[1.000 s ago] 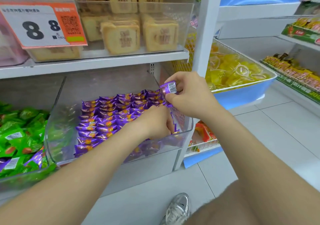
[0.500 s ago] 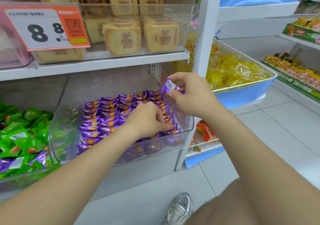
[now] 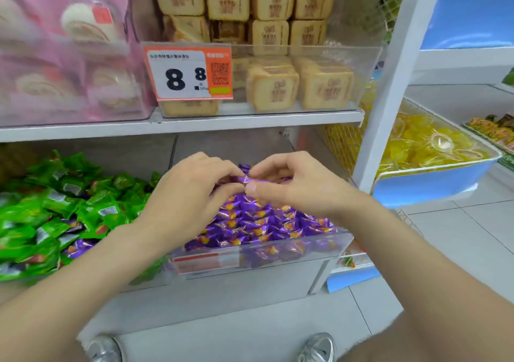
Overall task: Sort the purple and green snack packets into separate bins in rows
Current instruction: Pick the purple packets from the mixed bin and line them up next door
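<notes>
Left grip (image 3: 192, 194) and right grip (image 3: 292, 185) both pinch one purple packet (image 3: 246, 179) above the clear bin (image 3: 278, 244) of rowed purple packets (image 3: 258, 222); green packets (image 3: 55, 211) lie toward the lower shelf's (image 3: 250, 292) left end.

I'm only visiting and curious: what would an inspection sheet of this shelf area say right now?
Surface: white shelving; a clear bin sits on its lower level.
Job's things: purple packets in rows in the bin; green packets heaped to its left.
Clutter: a few purple strays among the green.
Hands: left hand and right hand both pinch one held packet above the bin.
Cables: nothing seen.
Surroundings: biscuits and price tag above; yellow sweets in a blue tray at right; shoes on tiled floor.
</notes>
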